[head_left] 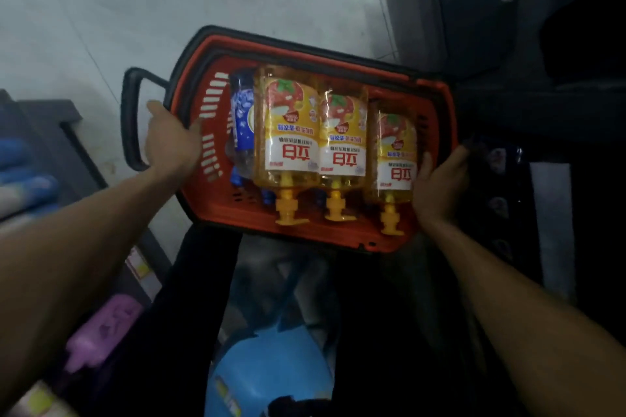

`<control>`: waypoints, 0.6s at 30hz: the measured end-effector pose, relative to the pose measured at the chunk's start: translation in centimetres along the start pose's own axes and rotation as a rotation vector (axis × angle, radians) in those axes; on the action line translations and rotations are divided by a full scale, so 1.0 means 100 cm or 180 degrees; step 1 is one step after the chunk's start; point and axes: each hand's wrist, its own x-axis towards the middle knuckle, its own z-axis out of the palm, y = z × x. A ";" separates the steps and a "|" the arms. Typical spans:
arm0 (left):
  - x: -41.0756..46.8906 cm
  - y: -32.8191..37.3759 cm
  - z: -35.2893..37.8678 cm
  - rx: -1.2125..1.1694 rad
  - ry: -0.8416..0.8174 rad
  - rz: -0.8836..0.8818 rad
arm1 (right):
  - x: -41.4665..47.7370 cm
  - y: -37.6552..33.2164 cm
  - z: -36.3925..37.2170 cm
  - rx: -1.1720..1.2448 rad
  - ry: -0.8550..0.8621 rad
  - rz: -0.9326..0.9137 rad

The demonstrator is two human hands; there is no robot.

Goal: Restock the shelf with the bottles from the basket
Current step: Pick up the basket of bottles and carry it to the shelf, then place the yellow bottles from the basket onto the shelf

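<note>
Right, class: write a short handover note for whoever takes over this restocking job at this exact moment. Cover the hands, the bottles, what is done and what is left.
Left hand: grips the left end of the red basket.
Right hand: grips the right end, thumb inside the rim.
Bottles: three yellow pump bottles lie side by side in the basket, pumps toward you. A blue-labelled bottle lies at their left.
Done: nothing that this view shows; no bottle is in hand.
Left: every bottle in the basket is yet to be shelved.
</note>
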 end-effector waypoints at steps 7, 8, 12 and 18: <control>0.001 -0.012 0.021 0.0257 0.0582 0.0261 | 0.004 0.016 0.010 0.0090 0.0324 -0.0448; 0.000 -0.012 0.020 0.0300 0.0644 0.0291 | 0.002 0.016 0.010 0.0088 0.0411 -0.0513; -0.006 -0.015 0.026 0.0178 0.0759 0.0608 | -0.005 0.018 0.006 0.0120 0.0614 -0.0881; -0.046 -0.045 0.026 0.0398 0.0547 0.1087 | -0.060 0.018 0.007 -0.0111 0.0563 -0.1013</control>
